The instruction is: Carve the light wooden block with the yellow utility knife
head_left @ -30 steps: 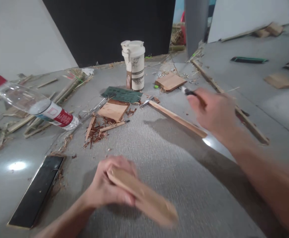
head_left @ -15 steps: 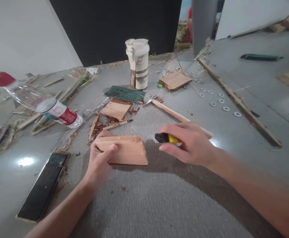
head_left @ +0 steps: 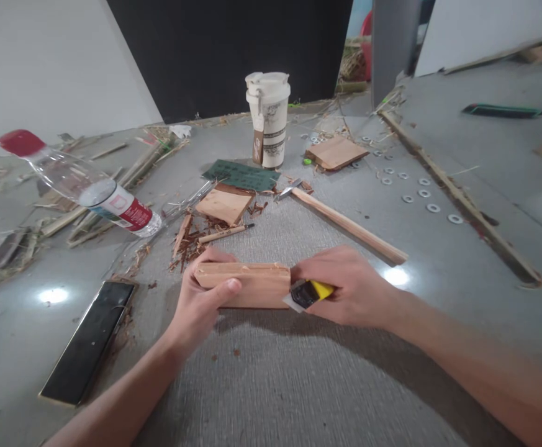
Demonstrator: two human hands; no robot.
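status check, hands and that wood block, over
Left hand gripping wood block on the grey mat. Right hand holding yellow utility knife, blade at the block's right end. Nothing in between.

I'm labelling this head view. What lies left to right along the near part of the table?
Black phone → left hand → wooden block → yellow utility knife → right hand.
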